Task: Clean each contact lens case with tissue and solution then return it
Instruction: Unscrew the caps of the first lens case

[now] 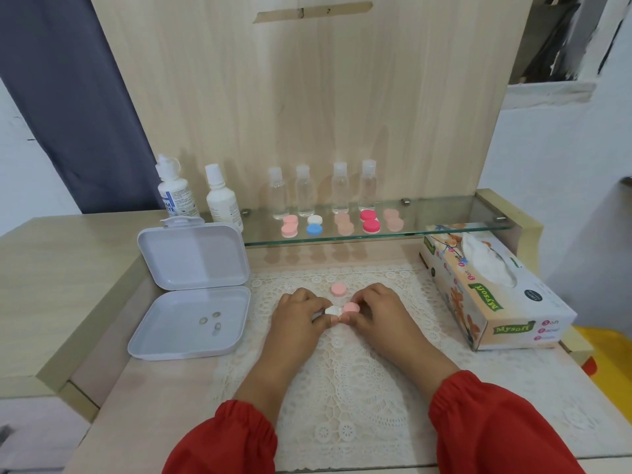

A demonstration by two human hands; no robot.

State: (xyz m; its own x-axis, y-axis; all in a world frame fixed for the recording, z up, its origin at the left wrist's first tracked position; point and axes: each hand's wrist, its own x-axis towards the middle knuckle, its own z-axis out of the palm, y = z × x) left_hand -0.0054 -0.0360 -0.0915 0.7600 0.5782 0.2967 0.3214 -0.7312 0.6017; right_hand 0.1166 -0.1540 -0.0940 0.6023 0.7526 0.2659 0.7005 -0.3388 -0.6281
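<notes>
A contact lens case [333, 312] lies on the lace mat between my hands. My left hand [297, 311] pinches its white, uncapped side. My right hand [376, 307] pinches the pink cap [351, 307] on its other side. A loose pink cap [338, 289] lies just behind the case. The tissue box [492, 289] stands at the right. Two white solution bottles [175, 191] [222, 200] stand at the back left.
A glass shelf [444, 213] carries several lens cases [370, 221] and several small clear bottles [306, 191]. An open white plastic box [191, 289] at the left holds three small lenses [210, 321]. A lace mat [359, 364] covers the table.
</notes>
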